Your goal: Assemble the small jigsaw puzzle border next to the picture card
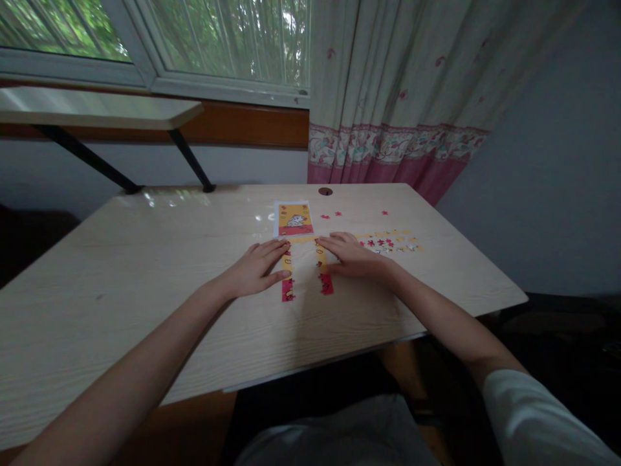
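A partly joined jigsaw puzzle (326,284) lies on the table, showing yellow top and side strips with red lower ends. My left hand (255,266) rests on its left strip, fingers stretched out, the thumb lower down on the strip. On the right strip lies my right hand (356,257), palm down with its fingers extended. Just beyond them is a reference picture (295,219) of a white animal on yellow and red. Loose puzzle pieces (385,243), red, yellow and white, are scattered right of my right hand, which partly hides some.
Three red pieces (338,213) lie apart near the table's far side. A cable hole (325,191) sits by the back edge. At the far left a raised shelf (97,107) stands on black legs over the table (145,259). A curtain (388,97) hangs behind.
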Tool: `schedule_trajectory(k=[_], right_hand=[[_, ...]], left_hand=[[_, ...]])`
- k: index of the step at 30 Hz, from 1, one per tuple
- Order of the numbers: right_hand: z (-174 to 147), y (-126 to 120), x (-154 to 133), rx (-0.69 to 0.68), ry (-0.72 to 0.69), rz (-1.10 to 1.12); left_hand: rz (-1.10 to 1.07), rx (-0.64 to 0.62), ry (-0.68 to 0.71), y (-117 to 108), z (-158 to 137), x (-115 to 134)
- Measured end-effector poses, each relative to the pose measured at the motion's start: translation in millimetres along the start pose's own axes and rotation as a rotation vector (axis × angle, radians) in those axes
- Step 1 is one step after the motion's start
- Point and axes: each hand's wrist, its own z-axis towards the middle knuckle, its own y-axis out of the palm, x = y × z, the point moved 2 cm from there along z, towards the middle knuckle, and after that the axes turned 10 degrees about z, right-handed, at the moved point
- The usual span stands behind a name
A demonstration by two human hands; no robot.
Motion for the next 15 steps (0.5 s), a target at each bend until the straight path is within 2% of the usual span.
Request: schedule_trajectory(k=[5, 15], right_hand=[[-7.7, 0.1, -5.3, -0.012, -0.006, 0.023], [-7.3, 3.1, -5.7, -0.041, 0.0, 0.016]], left_hand=[[0.0, -0.067, -0.028, -3.3, -3.0, 3.8], [0.025, -0.093, -0.054, -4.5, -2.6, 7.6]])
